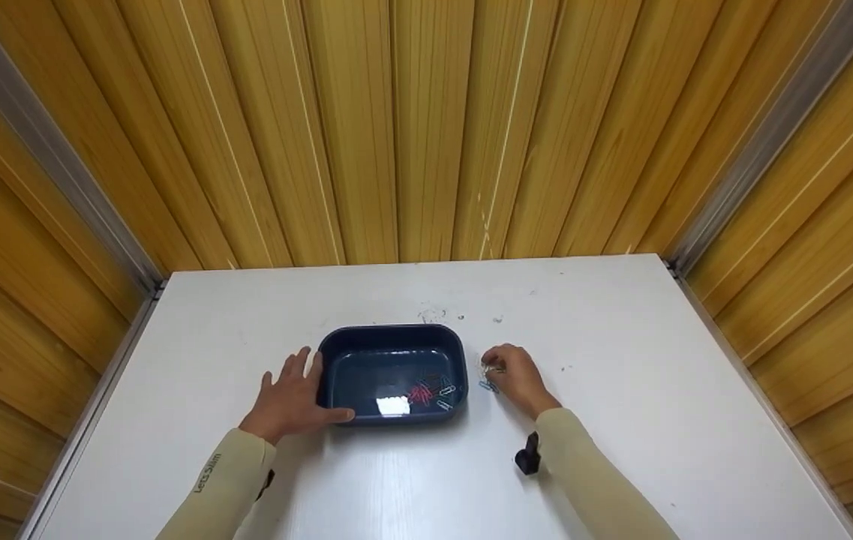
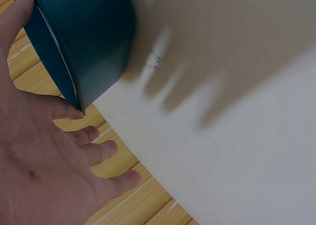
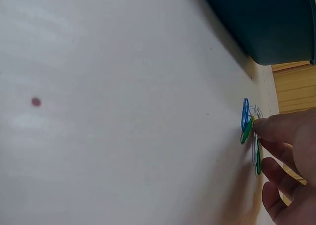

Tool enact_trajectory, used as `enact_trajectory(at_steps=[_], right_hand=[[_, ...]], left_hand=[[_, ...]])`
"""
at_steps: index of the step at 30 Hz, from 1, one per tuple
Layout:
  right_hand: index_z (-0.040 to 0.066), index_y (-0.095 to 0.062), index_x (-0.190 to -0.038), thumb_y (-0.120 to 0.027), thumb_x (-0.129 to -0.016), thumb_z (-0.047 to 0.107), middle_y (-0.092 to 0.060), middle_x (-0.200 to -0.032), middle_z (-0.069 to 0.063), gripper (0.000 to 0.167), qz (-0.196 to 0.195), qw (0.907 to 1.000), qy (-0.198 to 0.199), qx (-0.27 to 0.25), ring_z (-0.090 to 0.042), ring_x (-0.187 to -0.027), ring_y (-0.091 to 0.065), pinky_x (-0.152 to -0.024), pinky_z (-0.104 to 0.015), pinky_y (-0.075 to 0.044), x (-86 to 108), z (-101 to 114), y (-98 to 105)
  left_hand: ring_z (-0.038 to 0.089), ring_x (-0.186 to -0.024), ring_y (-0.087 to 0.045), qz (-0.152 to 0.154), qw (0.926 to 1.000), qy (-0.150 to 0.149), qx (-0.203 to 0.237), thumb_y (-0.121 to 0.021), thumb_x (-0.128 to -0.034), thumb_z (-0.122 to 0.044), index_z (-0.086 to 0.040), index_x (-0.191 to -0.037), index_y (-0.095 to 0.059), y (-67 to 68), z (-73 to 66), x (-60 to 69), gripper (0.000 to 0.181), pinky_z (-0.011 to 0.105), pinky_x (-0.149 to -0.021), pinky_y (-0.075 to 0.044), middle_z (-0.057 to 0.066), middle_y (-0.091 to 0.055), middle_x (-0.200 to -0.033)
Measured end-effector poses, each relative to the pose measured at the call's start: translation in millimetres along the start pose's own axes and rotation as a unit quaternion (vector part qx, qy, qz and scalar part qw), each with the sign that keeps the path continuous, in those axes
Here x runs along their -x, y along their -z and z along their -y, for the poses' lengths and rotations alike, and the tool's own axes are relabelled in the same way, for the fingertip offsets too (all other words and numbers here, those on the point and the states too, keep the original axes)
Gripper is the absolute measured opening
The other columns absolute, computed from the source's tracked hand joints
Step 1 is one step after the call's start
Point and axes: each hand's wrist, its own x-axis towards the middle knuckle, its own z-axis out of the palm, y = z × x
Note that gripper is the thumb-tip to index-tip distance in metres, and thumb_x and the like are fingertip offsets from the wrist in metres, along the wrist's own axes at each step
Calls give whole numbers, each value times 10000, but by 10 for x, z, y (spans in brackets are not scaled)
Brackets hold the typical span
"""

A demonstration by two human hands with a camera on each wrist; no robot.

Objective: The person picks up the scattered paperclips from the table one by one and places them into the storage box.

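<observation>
A dark blue rectangular bin (image 1: pixel 366 375) sits on the white table, with pink, white and dark paper clips (image 1: pixel 421 393) in its right front corner. My left hand (image 1: pixel 289 405) is spread at the bin's left end. Its thumb rests on the front rim, and the index finger touches the far left corner; the other fingers extend past it in the left wrist view. To the right of the bin, my right hand (image 1: pixel 518 379) pinches a small bunch of blue, green and white paper clips (image 3: pixel 249 129) between thumb and fingers, close to the tabletop. The fingertips partly hide the bunch.
The white table (image 1: pixel 606 337) meets wood-patterned panels (image 1: pixel 426 150) at the back and sides. Small marks (image 1: pixel 432 313) lie behind the bin. A black device (image 1: pixel 527 454) is on the right wrist.
</observation>
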Motion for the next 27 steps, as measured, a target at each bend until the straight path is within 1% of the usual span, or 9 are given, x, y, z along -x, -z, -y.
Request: enact_trajectory(at_steps=[6,11,19,23,27], right_hand=[[101,-706,-935,-712,-802,-18,-655,-942,-33,178,-56,9999,73,50,-208,-941,-574,-896,-398,-481,5,0,-11],[120,-706,-930,-722,-812,-1,-651,-923,-21,170,-17,9998,103,185,-189,-921,-568,-882,-387,-480,6,4,-14],[129,-721,-807,-721,-812,19,-630,-786,14,110,51,9984,167,532,-159,-828,-507,-813,-351,-443,-12,2,1],[144,-695,-741,-713,-802,28,-598,-732,26,132,49,9977,111,662,-157,-796,-482,-781,-331,-415,-26,-2,2],[150,-666,-718,-708,-793,25,-577,-716,25,151,62,9978,50,651,-157,-786,-473,-759,-320,-403,-32,1,-1]], left_hand=[[416,-1476,-164,-7,10000,-31,47,-700,-703,-689,-27,-1534,-206,-15,9,-4,1172,711,-1118,-130,220,-164,-1602],[413,-1475,-169,-46,10000,-47,57,-703,-701,-689,-26,-1533,-209,-16,13,-19,1174,710,-1118,-130,220,-170,-1600],[414,-1474,-175,-17,10000,-28,23,-698,-703,-693,-22,-1532,-209,3,6,8,1173,700,-1124,-142,222,-169,-1600],[424,-1476,-165,15,10000,-26,57,-697,-712,-684,-15,-1531,-208,16,-4,13,1165,707,-1120,-132,222,-161,-1603],[424,-1474,-169,10,10000,-45,24,-694,-712,-688,-9,-1529,-209,13,-4,6,1168,712,-1115,-134,224,-165,-1601]])
